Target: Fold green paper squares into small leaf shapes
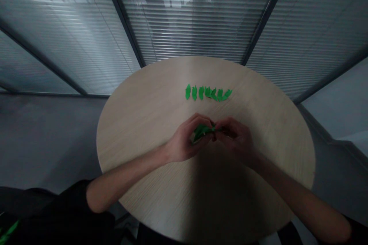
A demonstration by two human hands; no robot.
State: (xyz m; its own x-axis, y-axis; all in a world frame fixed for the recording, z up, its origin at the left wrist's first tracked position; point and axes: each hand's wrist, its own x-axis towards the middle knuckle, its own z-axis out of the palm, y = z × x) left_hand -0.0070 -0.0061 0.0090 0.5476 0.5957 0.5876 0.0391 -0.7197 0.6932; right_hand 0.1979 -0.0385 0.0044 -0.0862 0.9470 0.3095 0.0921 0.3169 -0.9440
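Observation:
Over the middle of the round table, my left hand (184, 143) is curled around a green leaf-shaped piece (201, 130). My right hand (238, 138) meets it from the other side, its thumb and fingers pinched on the right end of the same piece. The fingertips of both hands almost touch and hide part of it. Beyond the hands lies a row of several small green leaf-shaped pieces (201, 92). Those at the left of the row stand apart; towards the right some touch or overlap and tilt.
The pale wooden round table (138, 122) carries the row and a dark shadow near its front. Glass partitions with blinds (192, 34) rise just behind its far edge. Something bright green (10, 231) shows at the bottom left against dark cloth.

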